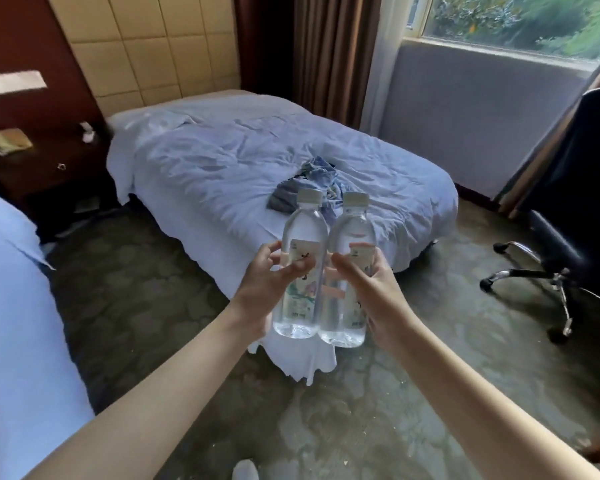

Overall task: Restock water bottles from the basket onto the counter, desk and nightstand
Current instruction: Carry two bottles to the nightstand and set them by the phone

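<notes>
The left hand [262, 282] is wrapped around the left bottle [300, 268], thumb across the label and fingers behind. The right hand [371, 282] grips the right bottle [349, 271] the same way. Both bottles are upright, full, white-capped and touching side by side, held in the air over the foot of the bed [257, 161]. On the bed at 12 o'clock from the bottles lies a heap of clothes [312, 181]. The nightstand [45, 168] stands at 10 o'clock beside the bed. An office chair [561, 216] sits at 3 o'clock on the carpet [430, 393], and the window [520, 22] is at 1 o'clock.
</notes>
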A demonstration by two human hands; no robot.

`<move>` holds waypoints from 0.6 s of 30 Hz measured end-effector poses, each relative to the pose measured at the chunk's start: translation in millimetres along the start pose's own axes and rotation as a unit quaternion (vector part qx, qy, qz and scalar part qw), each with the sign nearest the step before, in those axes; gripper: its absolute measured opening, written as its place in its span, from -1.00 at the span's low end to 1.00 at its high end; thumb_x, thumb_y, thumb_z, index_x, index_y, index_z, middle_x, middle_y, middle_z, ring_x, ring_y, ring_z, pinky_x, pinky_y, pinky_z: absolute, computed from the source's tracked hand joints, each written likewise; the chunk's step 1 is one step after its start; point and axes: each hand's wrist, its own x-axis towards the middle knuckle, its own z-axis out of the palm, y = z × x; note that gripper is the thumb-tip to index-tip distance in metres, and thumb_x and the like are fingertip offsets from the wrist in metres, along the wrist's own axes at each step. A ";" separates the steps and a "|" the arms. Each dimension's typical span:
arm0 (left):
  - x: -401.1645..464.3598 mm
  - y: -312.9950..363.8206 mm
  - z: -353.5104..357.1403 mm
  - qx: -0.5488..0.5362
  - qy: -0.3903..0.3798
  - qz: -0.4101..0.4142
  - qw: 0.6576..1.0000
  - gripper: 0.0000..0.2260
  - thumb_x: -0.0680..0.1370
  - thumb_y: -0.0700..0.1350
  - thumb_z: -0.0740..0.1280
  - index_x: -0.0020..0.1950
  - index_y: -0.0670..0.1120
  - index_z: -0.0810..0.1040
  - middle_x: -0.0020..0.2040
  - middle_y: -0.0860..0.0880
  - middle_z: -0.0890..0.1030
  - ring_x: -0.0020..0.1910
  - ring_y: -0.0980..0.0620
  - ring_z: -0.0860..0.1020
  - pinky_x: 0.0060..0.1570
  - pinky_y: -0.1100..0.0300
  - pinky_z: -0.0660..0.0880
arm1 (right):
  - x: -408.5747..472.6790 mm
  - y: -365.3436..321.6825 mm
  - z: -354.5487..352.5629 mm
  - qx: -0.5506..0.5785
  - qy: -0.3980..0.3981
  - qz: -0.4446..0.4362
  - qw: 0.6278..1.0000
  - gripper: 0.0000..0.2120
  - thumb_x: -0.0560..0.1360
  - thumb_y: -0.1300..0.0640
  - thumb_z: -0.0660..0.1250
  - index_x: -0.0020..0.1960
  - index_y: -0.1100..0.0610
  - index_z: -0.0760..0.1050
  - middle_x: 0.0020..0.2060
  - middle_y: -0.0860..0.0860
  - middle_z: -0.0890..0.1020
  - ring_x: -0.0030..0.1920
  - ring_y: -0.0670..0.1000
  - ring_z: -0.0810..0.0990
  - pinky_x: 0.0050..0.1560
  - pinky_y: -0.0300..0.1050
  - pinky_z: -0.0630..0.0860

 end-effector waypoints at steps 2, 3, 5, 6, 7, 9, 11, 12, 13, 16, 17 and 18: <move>18.0 3.7 -19.4 0.005 0.019 0.003 1.000 -0.33 0.24 0.02 0.54 0.29 -0.05 0.38 0.21 -0.16 0.56 0.11 -0.12 0.61 0.04 -0.06 0.56 | 23.8 2.0 18.4 0.003 -0.019 0.008 1.000 -0.51 0.33 -0.02 0.47 0.17 0.08 0.39 0.02 0.11 0.64 0.04 0.12 0.65 0.14 0.20 0.54; 27.9 5.5 -30.4 0.007 0.026 0.004 1.000 -0.29 0.21 0.05 0.55 0.29 -0.05 0.38 0.22 -0.16 0.56 0.12 -0.13 0.61 0.08 -0.11 0.55 | 36.3 3.4 28.7 0.007 -0.028 0.011 1.000 -0.46 0.30 -0.03 0.47 0.20 0.09 0.38 0.02 0.12 0.64 0.03 0.13 0.65 0.14 0.23 0.53; 46.5 7.4 -50.5 0.007 0.033 0.005 0.999 -0.26 0.18 0.08 0.56 0.29 -0.04 0.38 0.22 -0.15 0.56 0.14 -0.15 0.60 0.14 -0.19 0.52 | 58.8 6.4 46.9 0.011 -0.043 0.017 0.999 -0.40 0.25 -0.05 0.47 0.21 0.11 0.37 0.01 0.12 0.63 0.03 0.15 0.64 0.14 0.25 0.53; 59.9 9.4 -64.0 0.004 0.041 0.006 0.999 -0.26 0.18 0.07 0.56 0.29 -0.04 0.38 0.23 -0.15 0.55 0.14 -0.15 0.59 0.15 -0.20 0.52 | 75.1 8.1 59.7 0.010 -0.051 0.017 0.999 -0.44 0.27 -0.02 0.46 0.19 0.10 0.37 -0.01 0.11 0.63 0.02 0.15 0.64 0.14 0.25 0.52; 68.6 11.6 -73.1 0.003 0.048 0.006 0.999 -0.26 0.19 0.06 0.56 0.30 -0.03 0.37 0.24 -0.15 0.53 0.15 -0.15 0.59 0.15 -0.20 0.52 | 85.9 8.8 68.5 0.010 -0.056 0.017 0.998 -0.53 0.32 0.02 0.45 0.16 0.09 0.37 -0.03 0.10 0.62 0.01 0.14 0.64 0.14 0.25 0.52; 90.3 19.3 -94.3 -0.001 0.072 0.003 0.997 -0.21 0.18 0.08 0.57 0.33 -0.04 0.34 0.26 -0.14 0.50 0.18 -0.16 0.56 0.18 -0.18 0.50 | 113.7 8.9 89.7 0.020 -0.070 0.019 0.997 -0.63 0.40 0.11 0.41 0.14 0.08 0.38 -0.07 0.07 0.63 -0.03 0.10 0.66 0.14 0.23 0.53; 113.2 27.9 -116.0 -0.008 0.084 -0.002 0.996 -0.16 0.14 0.12 0.58 0.33 -0.02 0.33 0.26 -0.13 0.48 0.20 -0.16 0.54 0.19 -0.14 0.50 | 141.7 6.1 112.8 0.021 -0.087 0.030 0.996 -0.65 0.41 0.13 0.40 0.15 0.09 0.38 -0.11 0.03 0.64 -0.11 0.02 0.68 0.12 0.19 0.56; 123.6 33.5 -125.8 -0.014 0.087 -0.001 0.996 -0.19 0.15 0.10 0.59 0.31 -0.02 0.35 0.25 -0.12 0.49 0.19 -0.15 0.55 0.14 -0.10 0.52 | 154.8 3.5 124.3 0.023 -0.092 0.032 0.995 -0.66 0.42 0.14 0.40 0.15 0.09 0.38 -0.12 0.03 0.65 -0.15 -0.01 0.68 0.10 0.17 0.57; 134.1 39.5 -135.4 -0.020 0.090 0.004 0.996 -0.23 0.16 0.09 0.60 0.28 -0.01 0.36 0.23 -0.11 0.49 0.16 -0.13 0.56 0.07 -0.04 0.54 | 167.6 1.3 135.4 0.026 -0.095 0.031 0.995 -0.66 0.43 0.15 0.39 0.15 0.10 0.38 -0.11 0.04 0.65 -0.15 -0.01 0.69 0.08 0.16 0.58; 163.2 53.8 -157.9 -0.026 0.099 0.007 0.995 -0.31 0.20 0.05 0.57 0.26 -0.01 0.38 0.20 -0.08 0.50 0.12 -0.08 0.58 -0.01 0.02 0.55 | 204.9 -1.4 159.6 0.022 -0.114 0.029 0.993 -0.63 0.43 0.14 0.40 0.18 0.10 0.37 -0.04 0.09 0.64 -0.05 0.07 0.68 0.10 0.19 0.56; 172.2 56.6 -164.2 -0.029 0.104 0.008 0.994 -0.32 0.23 0.04 0.56 0.27 -0.01 0.38 0.21 -0.08 0.50 0.12 -0.08 0.58 0.03 -0.02 0.55 | 216.7 -1.6 165.8 0.020 -0.119 0.029 0.992 -0.64 0.43 0.13 0.41 0.17 0.09 0.37 -0.03 0.09 0.64 -0.03 0.09 0.67 0.11 0.20 0.56; 181.7 58.9 -170.3 -0.032 0.110 0.008 0.993 -0.35 0.24 0.02 0.53 0.27 0.00 0.38 0.22 -0.08 0.50 0.13 -0.09 0.58 0.08 -0.06 0.55 | 228.8 -2.0 171.4 0.018 -0.122 0.030 0.992 -0.65 0.42 0.13 0.41 0.15 0.08 0.38 -0.04 0.08 0.64 -0.03 0.09 0.67 0.11 0.21 0.55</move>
